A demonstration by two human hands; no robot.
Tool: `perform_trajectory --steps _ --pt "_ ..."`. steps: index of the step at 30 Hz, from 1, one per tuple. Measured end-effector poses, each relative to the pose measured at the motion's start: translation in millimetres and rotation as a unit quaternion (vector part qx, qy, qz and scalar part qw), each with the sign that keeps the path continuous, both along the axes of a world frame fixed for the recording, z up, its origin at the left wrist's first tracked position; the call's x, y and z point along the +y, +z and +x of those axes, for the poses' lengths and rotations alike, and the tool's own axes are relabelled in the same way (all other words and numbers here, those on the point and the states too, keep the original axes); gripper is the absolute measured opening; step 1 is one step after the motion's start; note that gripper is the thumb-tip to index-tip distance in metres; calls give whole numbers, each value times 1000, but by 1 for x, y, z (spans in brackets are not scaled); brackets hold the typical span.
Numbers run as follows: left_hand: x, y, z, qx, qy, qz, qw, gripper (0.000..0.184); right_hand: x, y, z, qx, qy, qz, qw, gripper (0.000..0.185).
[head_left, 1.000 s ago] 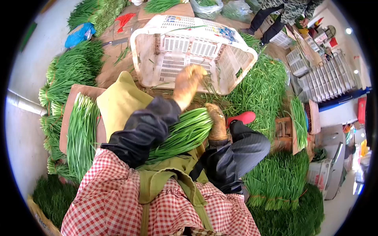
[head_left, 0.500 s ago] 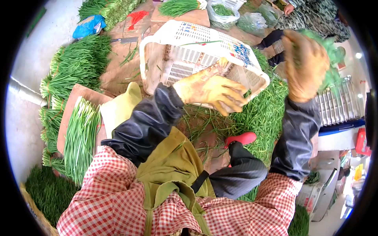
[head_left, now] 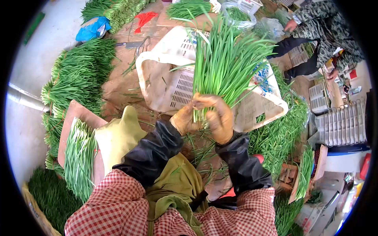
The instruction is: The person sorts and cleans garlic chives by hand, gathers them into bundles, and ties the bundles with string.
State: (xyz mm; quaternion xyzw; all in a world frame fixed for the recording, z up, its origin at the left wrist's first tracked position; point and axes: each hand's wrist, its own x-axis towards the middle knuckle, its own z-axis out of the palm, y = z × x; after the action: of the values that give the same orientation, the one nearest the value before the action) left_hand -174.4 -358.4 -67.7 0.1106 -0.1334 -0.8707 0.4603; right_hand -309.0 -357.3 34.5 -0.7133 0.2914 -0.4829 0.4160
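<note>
A loose bunch of green chives (head_left: pixel 226 59) stands fanned out in front of me, leaf tips pointing away. Both gloved hands close around its cut stem ends. My left hand (head_left: pixel 185 120) grips the bunch from the left, its fingers partly hidden behind the stems. On the other side, my right hand (head_left: pixel 219 118) wraps over the lower stems. Behind the bunch a white plastic basket (head_left: pixel 147 84) lies on its side, its open end towards me. Scattered chive leaves lie on the floor below my hands.
Tied chive bundles (head_left: pixel 80 74) line the left side, with another pile on a board (head_left: pixel 73 114). Loose chives (head_left: pixel 275 135) heap right of the basket. A knife (head_left: pixel 132 45) and red ties (head_left: pixel 145 20) lie at the back. Another person (head_left: pixel 330 31) is at the upper right.
My right hand has come down from the upper right with the chives to the middle. My left hand, open before, has closed on their stems. The other person has shifted.
</note>
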Motion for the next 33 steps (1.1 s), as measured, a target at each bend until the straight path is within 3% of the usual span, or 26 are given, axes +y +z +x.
perform_trajectory --steps 1,3,4,5,6,7,8,9,11,12,13,15,16,17,19,20,22,23,25,27,29,30,31,33 --pt "1 10 0 1 -1 0 1000 61 0 -5 0 1 -1 0 1000 26" --pt "-2 17 -1 -36 -53 -13 998 59 -3 -15 -1 -319 13 162 934 22" --pt "-5 12 -3 -30 -73 -4 997 56 -9 -22 -1 -233 -98 67 965 26" --pt "-7 12 -4 -24 -92 5 995 54 -13 -27 -3 -233 -96 65 965 26" --pt "-8 12 -2 -197 -76 -178 961 52 -15 -32 -6 -310 -91 115 939 28" --pt "-5 23 -2 -248 -81 -190 946 54 -15 -36 -7 -383 -85 166 905 29" --pt "-3 34 -2 -299 -88 -201 929 57 -16 -36 -5 -360 -125 165 910 45" --pt "0 44 -2 -347 -97 -211 909 62 -16 -34 -5 -358 -126 165 910 45" --pt "2 44 -5 -309 -82 -173 932 56 -14 -24 -7 -318 -128 242 908 37" --pt "2 39 -8 -293 -78 -162 939 50 -13 -18 -8 -285 -134 211 925 24" --pt "2 35 -11 -276 -74 -151 946 45 -14 -11 -6 -282 -133 209 927 24" --pt "2 24 -21 -140 -59 -68 986 28 -16 3 0 -115 -269 53 955 22" --pt "6 34 -21 -150 -49 -65 985 27 -9 25 5 -5 -311 62 949 21" --pt "7 34 -21 -148 -49 -67 985 27 -14 25 6 -3 -312 60 948 21" --pt "5 30 -23 -185 -68 -57 979 31 -31 10 4 261 -365 -11 894 19" --pt "4 23 -26 -160 -65 -31 985 30 -34 0 -1 266 -369 -12 891 19" --pt "9 36 -21 -141 -73 -19 987 30 -38 -14 -7 8 -327 127 936 20" --pt "16 51 -15 -129 -81 -2 988 29 -32 -12 -7 16 -330 122 936 20" --pt "24 59 -11 -147 -61 -12 987 31 -14 -9 -9 -229 -276 214 909 19" --pt "15 37 -14 -89 -82 -77 990 34 7 2 -8 -221 -303 257 891 24" --pt "19 33 -14 -57 -95 -85 990 34 18 10 -6 -138 -331 266 895 31" --pt "19 33 -14 -61 -94 -78 991 33 19 9 -11 -79 -352 211 908 32" --pt "20 33 -14 -66 -94 -69 991 32 20 14 -5 -27 -396 56 916 28" --pt "24 31 -14 -61 -88 -65 992 32 28 25 -3 64 -434 -18 898 20"
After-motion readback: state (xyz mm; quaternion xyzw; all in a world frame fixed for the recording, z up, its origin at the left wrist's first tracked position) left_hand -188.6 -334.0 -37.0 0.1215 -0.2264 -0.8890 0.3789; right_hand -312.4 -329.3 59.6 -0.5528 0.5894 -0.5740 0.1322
